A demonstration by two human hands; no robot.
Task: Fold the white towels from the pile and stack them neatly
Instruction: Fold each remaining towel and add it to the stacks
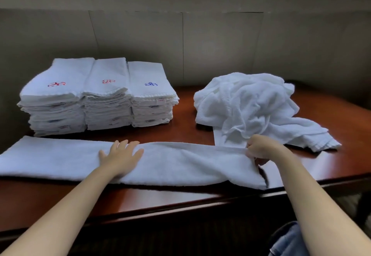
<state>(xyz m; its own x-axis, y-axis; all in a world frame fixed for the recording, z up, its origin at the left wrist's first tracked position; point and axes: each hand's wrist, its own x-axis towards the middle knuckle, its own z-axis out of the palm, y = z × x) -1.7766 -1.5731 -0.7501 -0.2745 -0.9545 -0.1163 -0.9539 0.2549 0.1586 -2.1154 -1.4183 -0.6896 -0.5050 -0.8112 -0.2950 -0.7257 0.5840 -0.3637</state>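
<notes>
Long towel (180, 163) stretched flat across the near table (140, 197) edge

Left hand (120, 155) spread flat on its middle, right hand (259, 148) pinching its right end. Farther back: rumpled pile (251, 103) right, three neat folded stacks (98, 95) left.

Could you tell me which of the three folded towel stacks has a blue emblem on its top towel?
The right-hand stack, nearest the unfolded pile. Its top towel carries a blue emblem; the left stack and middle stack show red ones.
</notes>
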